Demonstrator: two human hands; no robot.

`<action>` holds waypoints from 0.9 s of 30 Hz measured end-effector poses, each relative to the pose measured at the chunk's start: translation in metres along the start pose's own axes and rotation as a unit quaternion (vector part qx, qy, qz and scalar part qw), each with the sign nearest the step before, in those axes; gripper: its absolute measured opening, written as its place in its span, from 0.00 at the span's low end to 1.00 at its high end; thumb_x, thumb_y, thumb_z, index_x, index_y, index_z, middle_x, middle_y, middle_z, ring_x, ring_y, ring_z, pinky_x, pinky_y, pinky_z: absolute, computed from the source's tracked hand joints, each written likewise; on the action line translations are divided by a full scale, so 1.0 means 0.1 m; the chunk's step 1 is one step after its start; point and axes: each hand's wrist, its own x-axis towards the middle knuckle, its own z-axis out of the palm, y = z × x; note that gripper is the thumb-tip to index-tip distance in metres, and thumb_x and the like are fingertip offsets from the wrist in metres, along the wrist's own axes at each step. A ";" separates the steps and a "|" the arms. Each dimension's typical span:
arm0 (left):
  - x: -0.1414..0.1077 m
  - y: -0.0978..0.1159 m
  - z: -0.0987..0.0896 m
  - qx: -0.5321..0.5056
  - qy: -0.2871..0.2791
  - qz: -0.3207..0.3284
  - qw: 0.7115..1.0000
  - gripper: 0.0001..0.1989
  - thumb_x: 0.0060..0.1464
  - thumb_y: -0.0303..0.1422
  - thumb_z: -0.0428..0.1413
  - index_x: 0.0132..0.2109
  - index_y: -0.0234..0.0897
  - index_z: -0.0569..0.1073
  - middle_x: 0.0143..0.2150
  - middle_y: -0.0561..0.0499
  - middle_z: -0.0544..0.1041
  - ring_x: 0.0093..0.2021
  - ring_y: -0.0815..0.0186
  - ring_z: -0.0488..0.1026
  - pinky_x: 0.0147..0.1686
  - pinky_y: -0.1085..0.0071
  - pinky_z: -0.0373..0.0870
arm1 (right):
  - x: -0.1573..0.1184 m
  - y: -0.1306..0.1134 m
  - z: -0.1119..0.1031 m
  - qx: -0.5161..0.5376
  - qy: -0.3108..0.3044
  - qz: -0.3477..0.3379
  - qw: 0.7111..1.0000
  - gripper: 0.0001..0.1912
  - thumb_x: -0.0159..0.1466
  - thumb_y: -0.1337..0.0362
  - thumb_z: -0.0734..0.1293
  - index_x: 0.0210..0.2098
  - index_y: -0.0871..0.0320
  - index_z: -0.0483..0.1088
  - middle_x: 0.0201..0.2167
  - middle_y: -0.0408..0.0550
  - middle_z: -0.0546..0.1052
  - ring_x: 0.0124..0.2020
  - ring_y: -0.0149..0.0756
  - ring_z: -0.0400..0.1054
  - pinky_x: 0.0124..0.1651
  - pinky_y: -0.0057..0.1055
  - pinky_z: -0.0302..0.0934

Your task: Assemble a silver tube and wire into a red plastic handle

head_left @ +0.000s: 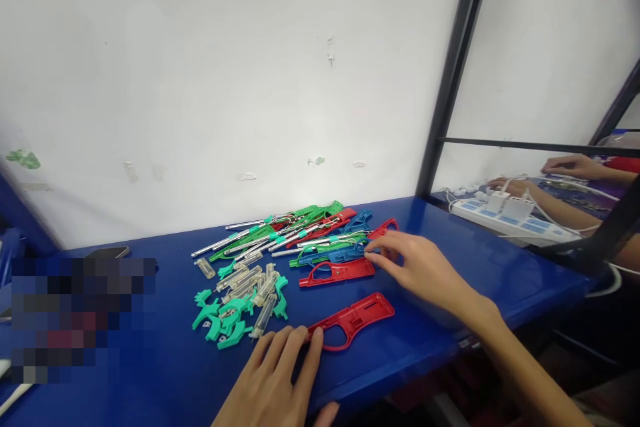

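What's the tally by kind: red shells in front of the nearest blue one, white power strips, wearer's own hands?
Red shells: 2 (front one, rear one)
White power strip: 1
Wearer's hands: 2 (left hand, right hand)
Total: 5
Pile behind overlaps too much to count.

Front red shell [363, 317]: plastic, hollow ribbed side up, large loop near middle, narrow left end partly covered, broad end angled right and away; flat on blue surface [415, 337], apart from pile. Blue shell [340, 255]: elongated, lying roughly sideways at pile's near side, right end at fingertips, just behind rear red shell [350, 271].
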 end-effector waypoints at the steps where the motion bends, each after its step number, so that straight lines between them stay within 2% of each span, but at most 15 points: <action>1: 0.00 0.00 0.00 0.000 -0.001 0.001 1.000 0.29 0.76 0.46 0.53 0.77 0.42 0.65 0.60 0.44 0.82 0.57 0.53 0.82 0.58 0.60 0.80 | 0.14 0.02 0.01 -0.010 -0.009 -0.016 1.000 0.13 0.77 0.56 0.68 0.51 0.52 0.83 0.47 0.52 0.85 0.45 0.48 0.80 0.49 0.41 0.72; 3: 0.00 -0.01 0.01 0.000 -0.005 0.005 1.000 0.29 0.76 0.47 0.53 0.77 0.43 0.65 0.60 0.45 0.82 0.57 0.53 0.82 0.57 0.61 0.80 | 0.41 0.06 0.06 -0.027 -0.040 -0.054 0.997 0.12 0.76 0.57 0.70 0.52 0.53 0.83 0.51 0.55 0.84 0.55 0.52 0.78 0.55 0.44 0.72; 7: -0.01 -0.02 0.02 0.005 -0.009 0.004 1.000 0.30 0.77 0.48 0.52 0.78 0.43 0.63 0.61 0.45 0.82 0.57 0.53 0.83 0.57 0.61 0.80 | 0.83 0.09 0.19 -0.051 -0.116 -0.119 0.985 0.08 0.73 0.61 0.74 0.49 0.55 0.83 0.50 0.54 0.84 0.55 0.50 0.78 0.60 0.48 0.72; 12: -0.01 -0.01 0.01 -0.010 -0.015 -0.007 1.000 0.31 0.76 0.48 0.53 0.79 0.46 0.61 0.60 0.45 0.82 0.57 0.52 0.83 0.58 0.60 0.80 | 0.98 0.13 0.27 -0.064 -0.159 -0.132 0.976 0.17 0.76 0.56 0.72 0.59 0.57 0.76 0.58 0.53 0.80 0.53 0.44 0.79 0.56 0.47 0.77; 15: -0.01 0.00 0.00 -0.016 -0.014 -0.009 1.000 0.31 0.76 0.48 0.53 0.79 0.45 0.61 0.60 0.45 0.83 0.57 0.52 0.83 0.57 0.59 0.80 | 0.98 0.16 0.28 -0.053 -0.154 -0.122 0.979 0.18 0.76 0.55 0.71 0.61 0.56 0.75 0.60 0.54 0.79 0.54 0.44 0.78 0.56 0.48 0.77; 20: 0.00 0.01 -0.01 -0.013 -0.011 -0.009 1.000 0.31 0.76 0.47 0.53 0.79 0.45 0.61 0.61 0.44 0.82 0.57 0.51 0.83 0.57 0.58 0.80 | 0.98 0.16 0.27 -0.008 -0.114 -0.091 0.989 0.18 0.76 0.55 0.72 0.60 0.57 0.75 0.57 0.53 0.80 0.51 0.43 0.79 0.53 0.46 0.78; 23: 0.01 0.00 -0.01 -0.006 -0.009 -0.002 1.000 0.31 0.76 0.47 0.53 0.79 0.44 0.61 0.60 0.44 0.83 0.56 0.52 0.83 0.57 0.59 0.81 | 0.99 0.13 0.24 0.022 -0.080 -0.083 0.993 0.14 0.78 0.55 0.69 0.55 0.58 0.76 0.48 0.49 0.82 0.44 0.39 0.79 0.49 0.41 0.76; 27: 0.01 -0.02 0.00 -0.004 -0.011 0.003 1.000 0.31 0.76 0.48 0.53 0.78 0.43 0.63 0.59 0.44 0.83 0.56 0.52 0.83 0.56 0.60 0.81 | 0.99 0.07 0.15 0.059 -0.023 -0.079 0.995 0.10 0.80 0.60 0.62 0.49 0.57 0.73 0.36 0.49 0.83 0.35 0.39 0.75 0.41 0.36 0.66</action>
